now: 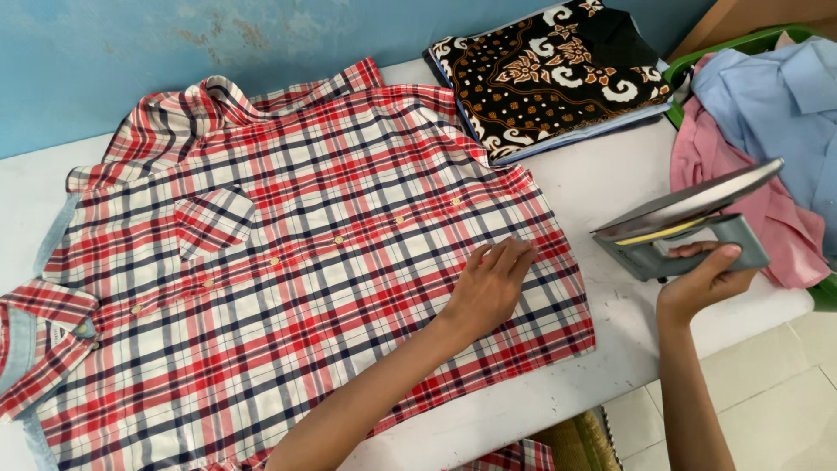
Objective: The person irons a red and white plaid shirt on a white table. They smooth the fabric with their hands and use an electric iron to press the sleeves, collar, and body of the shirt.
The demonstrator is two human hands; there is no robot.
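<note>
A red, white and navy plaid shirt (288, 253) lies buttoned and spread flat on a white table (610, 183), collar toward the blue wall. My left hand (490, 283) rests palm down on the shirt's lower right part, fingers together, pressing the cloth. My right hand (702, 279) grips the handle of a grey clothes iron (680, 227), held tilted in the air to the right of the shirt with its metal soleplate facing up and away, apart from the fabric.
A folded black and brown patterned cloth (558, 65) lies on the table's far right. A green basket (741, 44) at the right edge holds a pink garment (750, 201) and a light blue shirt (776, 96). Pale floor tiles (767, 410) show at bottom right.
</note>
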